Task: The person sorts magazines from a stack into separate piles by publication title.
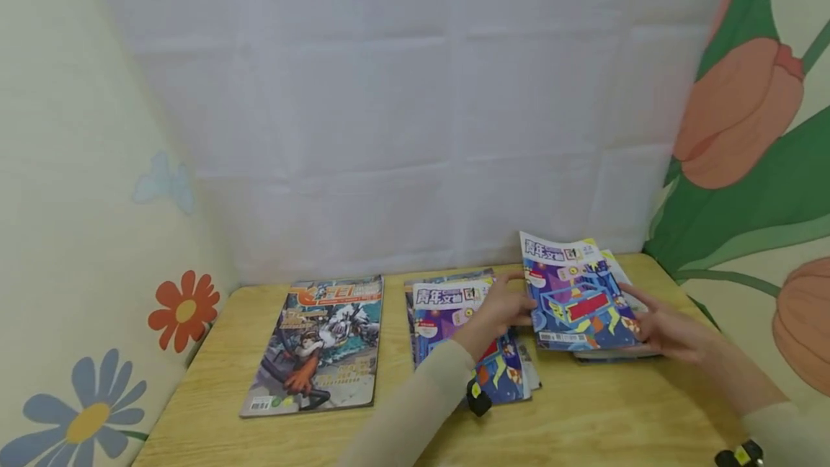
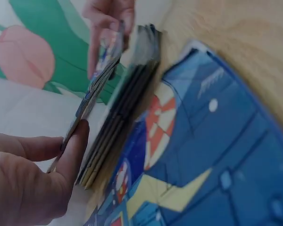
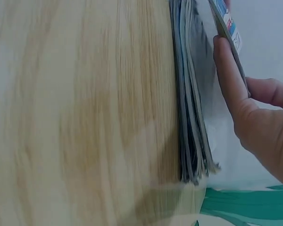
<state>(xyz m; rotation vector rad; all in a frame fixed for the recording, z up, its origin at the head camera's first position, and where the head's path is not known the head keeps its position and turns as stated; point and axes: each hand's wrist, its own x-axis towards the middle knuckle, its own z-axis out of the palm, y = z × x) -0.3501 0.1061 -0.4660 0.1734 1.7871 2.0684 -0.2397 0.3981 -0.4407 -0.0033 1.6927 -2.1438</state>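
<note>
A magazine with a purple and blue cover [image 1: 573, 294] is held up by both hands over a pile of magazines [image 1: 616, 356] at the right. My left hand [image 1: 501, 306] pinches its left edge; in the left wrist view the thumb and fingers [image 2: 75, 150] lie on opposite faces. At the other side, my right hand [image 1: 674, 326] pinches the right edge, as the right wrist view also shows, with the pile's stacked edges [image 3: 191, 94] just below. Under my left forearm lies another magazine with the same cover [image 1: 447, 316], on top of other magazines and partly hidden.
To the left, a magazine with a comic-style cover [image 1: 324, 352] lies flat on the wooden table [image 1: 214, 380]. A white cloth [image 1: 389, 128] hangs behind the table. Painted walls with flowers [image 1: 184, 308] stand at both sides.
</note>
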